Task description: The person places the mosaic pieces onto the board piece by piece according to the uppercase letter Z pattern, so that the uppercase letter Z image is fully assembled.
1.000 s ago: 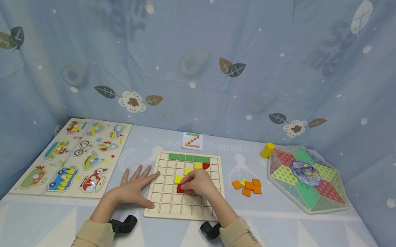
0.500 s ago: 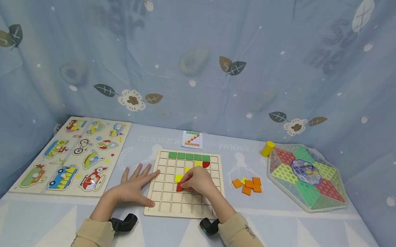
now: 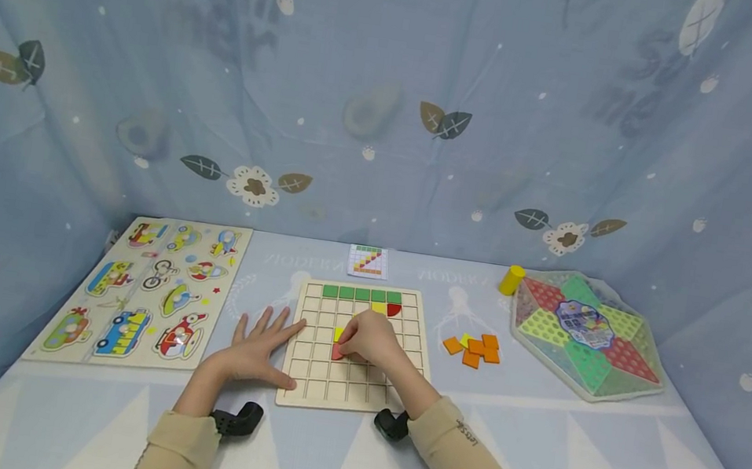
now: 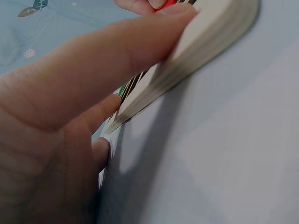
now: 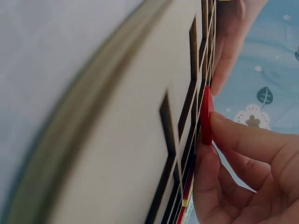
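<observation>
A wooden grid board (image 3: pixel 305 390) lies in the middle of the table in the head view. My right hand (image 3: pixel 372 341) pinches a red tile (image 5: pixel 207 116) between thumb and finger over the board's left-middle squares; the tile stands tilted in the right wrist view. My left hand (image 3: pixel 254 349) lies spread at the board's left side, with its thumb (image 4: pixel 135 44) on the board's rim in the left wrist view. Green tiles (image 3: pixel 362 294) fill part of the top row. Below them sit yellow tiles (image 3: pixel 378 308) and a red rounded tile (image 3: pixel 394 310); my right hand hides some squares.
Loose orange tiles (image 3: pixel 473 346) and a yellow one lie right of the board. A small pattern card (image 3: pixel 368 262) is behind it. At left lies a vehicle picture puzzle (image 3: pixel 147 292); at right, a yellow cylinder (image 3: pixel 512 280) and a star-patterned game board (image 3: pixel 584 333).
My right hand has shifted slightly left with the red tile, which is now tilted differently. My left hand stays in place at the board's edge.
</observation>
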Action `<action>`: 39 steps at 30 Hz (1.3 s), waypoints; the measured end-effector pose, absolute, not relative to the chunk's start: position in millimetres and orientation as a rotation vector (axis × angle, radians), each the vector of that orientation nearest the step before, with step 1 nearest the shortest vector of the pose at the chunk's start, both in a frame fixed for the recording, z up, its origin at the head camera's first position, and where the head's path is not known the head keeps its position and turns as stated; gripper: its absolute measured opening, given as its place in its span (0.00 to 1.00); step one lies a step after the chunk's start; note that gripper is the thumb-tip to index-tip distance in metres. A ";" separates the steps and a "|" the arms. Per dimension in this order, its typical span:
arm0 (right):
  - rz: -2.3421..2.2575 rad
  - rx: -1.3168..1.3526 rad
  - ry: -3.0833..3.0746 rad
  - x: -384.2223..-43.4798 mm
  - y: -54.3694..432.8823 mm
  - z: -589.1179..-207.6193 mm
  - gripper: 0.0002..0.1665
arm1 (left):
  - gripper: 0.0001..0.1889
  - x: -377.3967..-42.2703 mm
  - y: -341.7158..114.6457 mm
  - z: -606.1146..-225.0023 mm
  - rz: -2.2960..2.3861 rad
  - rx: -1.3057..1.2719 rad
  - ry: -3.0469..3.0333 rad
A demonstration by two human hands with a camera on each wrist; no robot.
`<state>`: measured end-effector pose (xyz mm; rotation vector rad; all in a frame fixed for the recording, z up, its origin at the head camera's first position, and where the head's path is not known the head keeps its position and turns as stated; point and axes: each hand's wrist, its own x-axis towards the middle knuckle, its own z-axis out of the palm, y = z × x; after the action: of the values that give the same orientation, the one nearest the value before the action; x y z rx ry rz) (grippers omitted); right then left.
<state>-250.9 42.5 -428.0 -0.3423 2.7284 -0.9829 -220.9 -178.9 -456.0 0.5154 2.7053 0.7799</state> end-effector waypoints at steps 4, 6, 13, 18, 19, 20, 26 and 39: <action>-0.956 -0.331 2.744 -250.1 41.3 -426.2 0.08 | 0.55 -221.0 -178.6 -455.9 0.773 0.517 2.706; -0.938 -0.336 2.756 -249.9 40.9 -425.9 0.10 | 0.55 -220.7 -178.4 -456.2 0.766 0.516 2.707; -1.000 -0.361 2.747 -252.8 54.6 -422.4 0.12 | 0.56 -221.5 -177.0 -458.9 0.778 0.509 2.701; -1.178 -0.217 2.725 -259.1 85.2 -410.9 0.09 | 0.56 -221.0 -175.4 -458.7 0.788 0.503 2.698; -1.203 -0.191 2.724 -260.2 91.9 -408.9 0.09 | 0.57 -220.6 -175.3 -458.1 0.794 0.502 2.699; -1.223 -0.169 2.729 -261.2 98.5 -407.9 0.08 | 0.57 -220.3 -175.4 -457.4 0.796 0.503 2.700; -1.307 -0.037 2.732 -266.2 138.6 -407.5 0.08 | 0.57 -219.7 -176.5 -456.0 0.797 0.508 2.705; -1.237 0.299 2.740 -267.9 209.1 -417.8 0.10 | 0.57 -219.3 -177.5 -455.4 0.812 0.512 2.700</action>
<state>-267.9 209.1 -417.8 0.2987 2.7405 -1.2372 -219.3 -177.5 -455.4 0.5120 2.7002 0.8119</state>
